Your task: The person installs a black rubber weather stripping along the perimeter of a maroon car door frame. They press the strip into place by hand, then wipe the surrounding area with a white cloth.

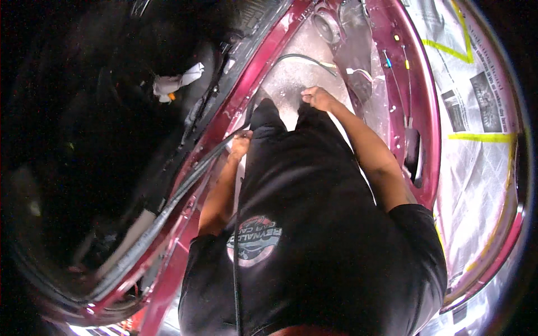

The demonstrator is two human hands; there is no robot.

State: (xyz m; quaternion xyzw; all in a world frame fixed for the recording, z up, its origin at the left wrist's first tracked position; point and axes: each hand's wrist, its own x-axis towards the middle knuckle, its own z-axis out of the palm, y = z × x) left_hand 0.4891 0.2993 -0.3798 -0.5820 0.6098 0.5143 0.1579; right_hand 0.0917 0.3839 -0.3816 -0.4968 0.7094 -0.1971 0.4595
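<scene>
A dark rubber seal strip [188,182] runs along the maroon door frame [242,99] of a car on my left. My left hand [241,144] is closed on this strip beside my left thigh. My right hand [318,99] is raised in front of my right thigh, its fingers curled together; whatever they may hold is too small to make out. Ahead of my legs, a loose length of dark strip [308,57] curves over the pale floor. Part of the seal near my left leg is hidden.
An open maroon door [423,106] stands on my right, with thin cables and a white connector [351,71]. Beyond it, printed paper [476,185] is held by yellow tape. Inside the dark cabin lies a crumpled white piece [176,81]. A thin black cord [237,280] hangs along my shirt.
</scene>
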